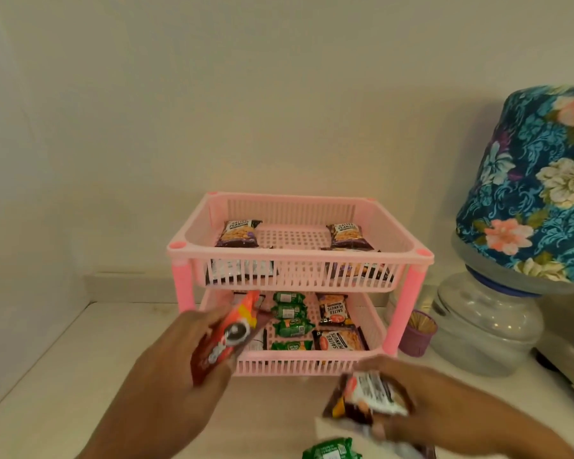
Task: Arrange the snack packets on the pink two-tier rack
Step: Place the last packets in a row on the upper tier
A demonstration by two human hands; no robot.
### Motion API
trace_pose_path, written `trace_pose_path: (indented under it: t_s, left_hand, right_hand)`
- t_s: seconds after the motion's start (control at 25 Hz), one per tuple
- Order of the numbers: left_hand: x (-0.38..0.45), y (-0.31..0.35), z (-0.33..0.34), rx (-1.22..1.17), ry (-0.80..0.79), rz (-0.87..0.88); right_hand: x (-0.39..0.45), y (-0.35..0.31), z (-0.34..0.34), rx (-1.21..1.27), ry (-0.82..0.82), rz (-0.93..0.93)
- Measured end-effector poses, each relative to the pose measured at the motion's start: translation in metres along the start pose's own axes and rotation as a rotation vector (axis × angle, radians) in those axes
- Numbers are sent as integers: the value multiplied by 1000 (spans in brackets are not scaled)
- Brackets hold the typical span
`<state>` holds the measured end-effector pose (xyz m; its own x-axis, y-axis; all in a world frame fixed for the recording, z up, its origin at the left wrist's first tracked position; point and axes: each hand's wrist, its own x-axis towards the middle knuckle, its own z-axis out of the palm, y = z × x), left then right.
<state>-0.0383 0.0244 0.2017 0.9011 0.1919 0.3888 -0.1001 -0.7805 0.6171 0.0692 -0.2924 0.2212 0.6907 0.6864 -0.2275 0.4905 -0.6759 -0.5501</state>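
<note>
Dim warm light, seemingly motion-blurred foreground

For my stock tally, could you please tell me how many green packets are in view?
5 green packets: four in a column on the rack's lower tier, one on the table; more may be hidden.

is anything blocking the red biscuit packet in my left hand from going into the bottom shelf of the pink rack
Mostly no. The left hand holds the red biscuit packet right at the open front of the lower tier. Only its low front wall lies between, and some packets already lie in that left column.
</note>
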Motion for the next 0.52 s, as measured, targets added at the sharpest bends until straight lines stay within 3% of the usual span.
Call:
trace_pose_path:
  t_s: [0.04, 0.16, 0.28, 0.4, 0.52]
  left_hand:
    - [19, 6, -7, -7, 28, 33]
    - [87, 28, -23, -103, 4, -24]
    - [164, 34, -26, -261, -26, -172]
    - [240, 36, -12, -405, -49, -373]
    - [288, 32, 11, -405, -118, -462]
  right_hand:
    - [12, -13, -22, 93, -60, -23]
    - [45, -27, -82, 126, 136, -45]
    - [99, -41, -125, 339, 307, -24]
    - [166, -52, -155, 426, 515, 72]
    - [222, -50, -162, 499, 544, 208]
